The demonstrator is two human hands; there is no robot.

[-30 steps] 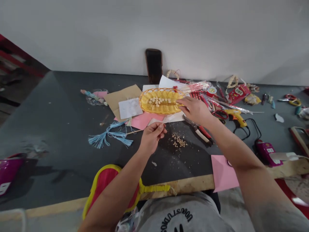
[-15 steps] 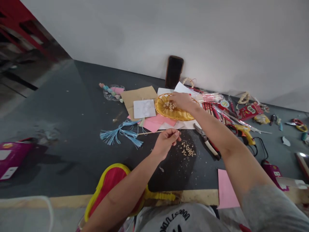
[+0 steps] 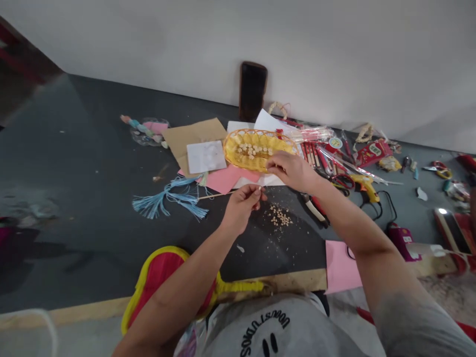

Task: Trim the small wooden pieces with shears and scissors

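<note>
My left hand (image 3: 241, 206) is closed in a pinch around a thin pale stick (image 3: 215, 196), which points left toward a blue tassel (image 3: 167, 198). A tiny whitish bit shows at its fingertips. Just beyond and to the right, my right hand (image 3: 292, 169) has its fingers pinched together by the front rim of a yellow woven basket (image 3: 236, 161); whatever they hold is too small to make out. Small cream-coloured pieces (image 3: 253, 150) lie in the basket. Below my hands, a scatter of small beige bits (image 3: 279, 216) rests on the dark tabletop (image 3: 92, 208).
A phone (image 3: 253, 91) leans on the wall behind the basket. White-handled cutters (image 3: 314, 208), a yellow glue gun (image 3: 366, 187) and scissors (image 3: 439, 169) lie to the right. Brown card (image 3: 197, 134) and pink paper (image 3: 223, 179) are on the left. A red-and-yellow padded piece (image 3: 163, 272) overlaps the front edge.
My right hand has come out of the basket, back toward my left hand, its fingers now pinched. My left hand still grips the stick. The whole view has shifted.
</note>
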